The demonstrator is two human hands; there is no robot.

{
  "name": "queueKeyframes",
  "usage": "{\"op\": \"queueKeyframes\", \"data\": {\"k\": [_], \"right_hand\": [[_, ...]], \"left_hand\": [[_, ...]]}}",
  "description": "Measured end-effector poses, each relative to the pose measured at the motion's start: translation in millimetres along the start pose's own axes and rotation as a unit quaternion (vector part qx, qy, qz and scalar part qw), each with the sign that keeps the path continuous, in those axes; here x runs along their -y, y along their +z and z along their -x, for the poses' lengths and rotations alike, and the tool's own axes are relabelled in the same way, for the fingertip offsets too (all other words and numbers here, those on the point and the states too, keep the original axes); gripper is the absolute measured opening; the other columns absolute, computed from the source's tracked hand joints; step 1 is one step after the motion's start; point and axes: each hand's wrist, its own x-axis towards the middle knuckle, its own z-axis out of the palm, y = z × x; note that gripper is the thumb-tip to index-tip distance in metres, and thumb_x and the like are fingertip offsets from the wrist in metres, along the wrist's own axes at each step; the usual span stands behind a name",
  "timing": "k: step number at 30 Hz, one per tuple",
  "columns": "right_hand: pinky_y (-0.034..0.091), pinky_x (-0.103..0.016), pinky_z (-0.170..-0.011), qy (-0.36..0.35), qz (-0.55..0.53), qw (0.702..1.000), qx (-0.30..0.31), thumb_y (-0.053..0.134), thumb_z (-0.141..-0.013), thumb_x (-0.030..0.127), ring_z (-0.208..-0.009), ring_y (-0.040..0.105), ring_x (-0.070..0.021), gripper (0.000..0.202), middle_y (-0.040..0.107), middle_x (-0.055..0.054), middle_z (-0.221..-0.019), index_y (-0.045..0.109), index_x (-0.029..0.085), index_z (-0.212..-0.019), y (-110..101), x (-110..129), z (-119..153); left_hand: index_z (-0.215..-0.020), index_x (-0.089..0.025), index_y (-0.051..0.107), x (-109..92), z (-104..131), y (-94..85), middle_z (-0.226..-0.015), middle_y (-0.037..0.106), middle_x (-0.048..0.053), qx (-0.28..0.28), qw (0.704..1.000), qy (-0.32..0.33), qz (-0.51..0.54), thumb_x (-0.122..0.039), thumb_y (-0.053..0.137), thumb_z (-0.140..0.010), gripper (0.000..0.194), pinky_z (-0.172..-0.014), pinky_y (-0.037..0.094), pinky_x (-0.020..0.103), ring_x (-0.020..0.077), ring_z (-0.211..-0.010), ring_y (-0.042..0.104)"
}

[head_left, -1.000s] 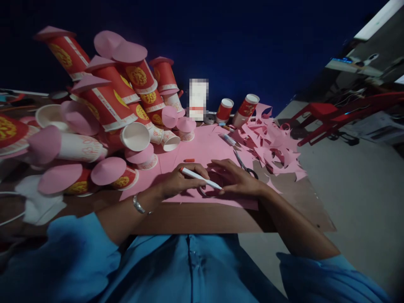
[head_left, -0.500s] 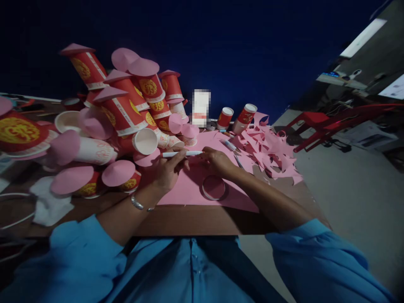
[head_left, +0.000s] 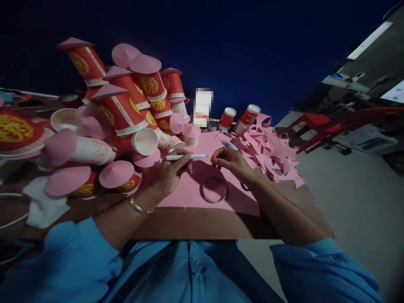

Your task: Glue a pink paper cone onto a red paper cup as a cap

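My left hand (head_left: 173, 171) holds a white marker pen (head_left: 198, 156) level, its bare tip pointing right. Across a small gap, my right hand (head_left: 232, 163) pinches a small orange-red pen cap (head_left: 213, 157). Both hands are above a sheet of pink paper (head_left: 186, 191) on the table. A thin ring (head_left: 203, 194) lies flat on that sheet, between my forearms. Part of a dark loop, perhaps a scissors handle (head_left: 244, 186), shows beside my right wrist.
Red and white paper cups (head_left: 121, 111) with pink cone tops are piled at the left. Pink paper scraps (head_left: 271, 151) heap at the right, near two upright red cups (head_left: 227, 118). A white cloth (head_left: 44, 204) lies at the left, and a red stool (head_left: 311, 126) stands beyond the table's right edge.
The cap has come off the pen's tip, and my right hand has moved right and slightly down with it. My left hand still holds the pen, now slightly further right.
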Motion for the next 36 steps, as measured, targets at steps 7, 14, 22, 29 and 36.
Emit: {"op": "queueKeyframes", "data": {"k": [7, 14, 22, 29, 36], "right_hand": [[0.057, -0.027, -0.071, 0.022, -0.203, 0.978, -0.044, 0.095, -0.071, 0.040, -0.078, 0.070, -0.0144, 0.040, 0.077, 0.000, -0.087, 0.073, 0.022, -0.099, 8, -11, 17], [0.058, -0.024, -0.066, 0.018, -0.285, 0.957, -0.059, 0.096, -0.074, 0.038, -0.076, 0.075, -0.0138, 0.036, 0.082, 0.000, -0.091, 0.068, 0.023, -0.091, 5, -14, 18], [0.060, -0.024, -0.067, 0.013, -0.302, 0.952, -0.036, 0.098, -0.072, 0.035, -0.073, 0.075, -0.0125, 0.036, 0.082, 0.001, -0.089, 0.068, 0.023, -0.090, 8, -19, 17], [0.060, -0.025, -0.070, -0.003, -0.250, 0.967, -0.043, 0.099, -0.069, 0.038, -0.070, 0.070, -0.0108, 0.038, 0.077, 0.003, -0.082, 0.069, 0.022, -0.086, 14, -25, 18], [0.059, -0.028, -0.064, -0.005, -0.123, 0.989, -0.085, 0.096, -0.071, 0.047, -0.067, 0.067, -0.0132, 0.038, 0.075, 0.000, -0.077, 0.074, 0.020, -0.087, 16, -15, 26]], "left_hand": [[-0.086, -0.018, 0.068, 4, 0, 3.7, -0.062, 0.066, -0.004, 0.010, 1.000, -0.013, -0.003, -0.037, 0.091, -0.072, 0.033, -0.052, 0.049, 0.020, 0.0093, -0.054, 0.062], [-0.087, -0.017, 0.073, 7, 2, 1.3, -0.064, 0.070, -0.001, 0.007, 0.998, -0.025, -0.050, -0.035, 0.088, -0.074, 0.026, -0.056, 0.051, 0.024, 0.0111, -0.056, 0.063], [-0.090, -0.017, 0.076, 11, 4, 1.1, -0.064, 0.070, -0.001, 0.005, 0.996, -0.037, -0.081, -0.037, 0.091, -0.070, 0.031, -0.054, 0.052, 0.023, 0.0118, -0.056, 0.065], [-0.089, -0.017, 0.080, 9, 5, 4.1, -0.065, 0.071, 0.000, 0.009, 0.994, -0.054, -0.099, -0.037, 0.094, -0.066, 0.034, -0.054, 0.055, 0.023, 0.0121, -0.057, 0.066], [-0.088, -0.017, 0.081, 8, 6, 6.8, -0.064, 0.069, -0.001, 0.007, 0.993, -0.070, -0.098, -0.035, 0.093, -0.065, 0.032, -0.051, 0.053, 0.022, 0.0110, -0.056, 0.063]]}}
